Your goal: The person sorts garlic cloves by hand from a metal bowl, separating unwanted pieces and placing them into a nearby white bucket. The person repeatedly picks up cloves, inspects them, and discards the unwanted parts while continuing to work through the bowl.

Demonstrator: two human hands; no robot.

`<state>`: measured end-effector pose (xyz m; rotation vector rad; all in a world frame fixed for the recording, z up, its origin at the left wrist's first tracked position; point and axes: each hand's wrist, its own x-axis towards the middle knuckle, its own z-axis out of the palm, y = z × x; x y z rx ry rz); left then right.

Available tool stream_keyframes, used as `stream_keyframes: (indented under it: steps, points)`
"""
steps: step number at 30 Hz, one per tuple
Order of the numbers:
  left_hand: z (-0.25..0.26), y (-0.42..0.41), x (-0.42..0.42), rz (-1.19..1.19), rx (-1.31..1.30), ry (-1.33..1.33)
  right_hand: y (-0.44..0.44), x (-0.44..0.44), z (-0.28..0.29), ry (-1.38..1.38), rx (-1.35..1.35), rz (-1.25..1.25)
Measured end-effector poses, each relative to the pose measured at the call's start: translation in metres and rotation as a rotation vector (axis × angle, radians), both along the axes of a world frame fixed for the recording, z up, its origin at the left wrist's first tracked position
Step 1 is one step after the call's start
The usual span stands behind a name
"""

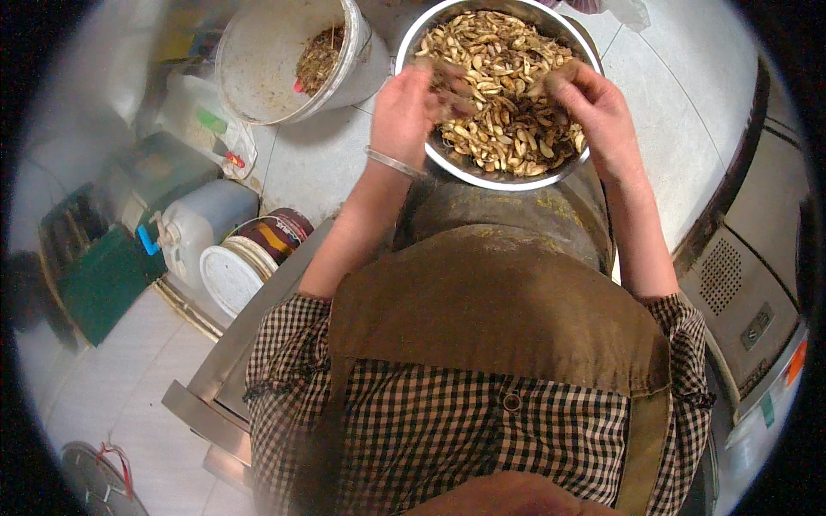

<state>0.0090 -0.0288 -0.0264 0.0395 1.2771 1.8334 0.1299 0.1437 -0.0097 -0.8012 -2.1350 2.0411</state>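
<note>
A round stainless steel basin point(452, 169) is filled with pale, pod-like plant pieces point(500, 138) mixed with darker bits. Over its left side is my left hand point(429, 93), palm turned inward and fingers blurred, with dark dirt on them; whether anything lies in the fingers cannot be told. My right hand point(590, 97) is at the basin's right side, thumb and fingertips drawn together over the pieces; its fingertips are partly hidden and what they hold is unclear. The basin stands at my lap, just beyond my brown apron point(503, 297).
A whitish plastic bucket point(352, 51) with brown plant scraps point(321, 61) inside stands left of the basin. Farther left are a plastic jerrycan with a blue-handled tap point(206, 213), a lidded white pail point(229, 280) and a green box point(103, 284). A metal-edged unit point(206, 413) is beside my left arm.
</note>
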Motion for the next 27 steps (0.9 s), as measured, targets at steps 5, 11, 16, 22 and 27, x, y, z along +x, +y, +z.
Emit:
stream_keyframes:
  steps: [5,11,16,22,27]
  points:
    - [0.001,0.011,0.034,-0.112,-0.02,-0.086,-0.035,-0.001,0.002,0.139,0.971,0.22]
    - [-0.01,0.011,0.024,-0.253,-0.111,0.147,-0.035,0.009,-0.007,0.134,0.819,0.263]
    - [-0.025,0.039,-0.014,-0.274,-0.382,0.861,-0.01,0.02,-0.001,0.047,0.399,0.015]
    - [-0.04,0.063,-0.028,-0.518,-0.54,1.557,0.013,0.035,-0.002,-0.017,0.382,-0.055]
    - [-0.042,0.065,-0.031,-0.548,-0.519,1.551,0.002,0.032,-0.007,-0.026,0.885,0.159]
